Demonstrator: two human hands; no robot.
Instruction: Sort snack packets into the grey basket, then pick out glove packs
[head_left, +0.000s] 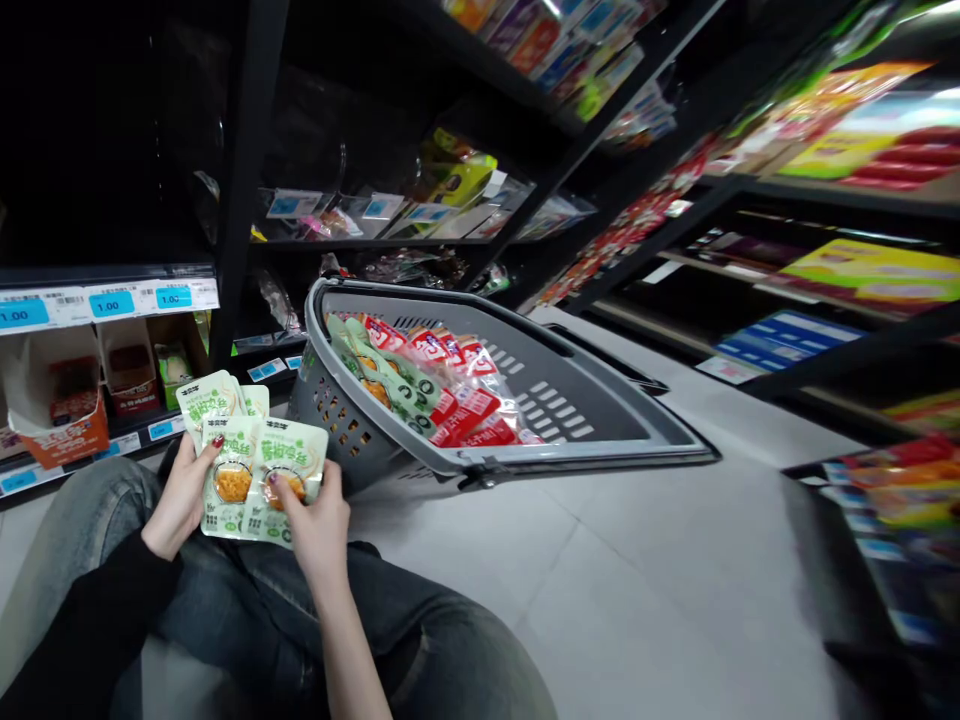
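Note:
Several pale green snack packets (pixel 234 490), printed with an orange-brown food picture, are held above my lap. My left hand (pixel 180 492) grips them at the left side, thumb on the front. On the right, my right hand (pixel 319 515) pinches the same bunch, its thumb over the printed picture. More packets of this kind stick up behind the front ones. Just beyond my hands a grey shopping basket (pixel 622 425) stands on the floor. Inside it lie similar green packets (pixel 397 385) and red-and-clear packets (pixel 469 410).
Black shelves with price labels (pixel 109 302) rise at the left, with an open orange-and-white carton (pixel 60 430) on the lowest one. More stocked shelves (pixel 870 270) run along the right, blurred. Pale floor tiles (pixel 600 590) lie between. My crossed legs (pixel 442 650) are below the packets.

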